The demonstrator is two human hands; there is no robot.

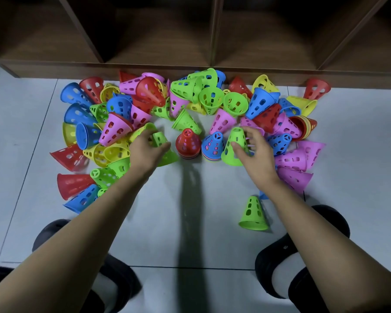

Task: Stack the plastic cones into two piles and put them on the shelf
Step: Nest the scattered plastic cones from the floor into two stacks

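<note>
Head view of floor (190, 222) in front of shelf (158, 64).

Left grip (148, 150): fingers curled round green left cone (159, 138), tip up between the fingers, base flaring out below the palm. Just left of red pile (188, 143). Contact with the floor not discernible.

Right grip (256, 154): loosely clasped on green right cone (235, 143), thumb on the near side, spread fingers behind. Cone upright on the floor, just right of blue pile (213, 144).

Both piles upright, side by side, between the two grips, with coloured rims of nested cones showing at each base.

Heap (127, 105) of loose red, blue, yellow, green and pink cones in an arc from the left grip along the shelf foot to the right grip, mostly on their sides.

Lone cone (254, 213), green, upright, apart from the heap, beside the right forearm.
</note>
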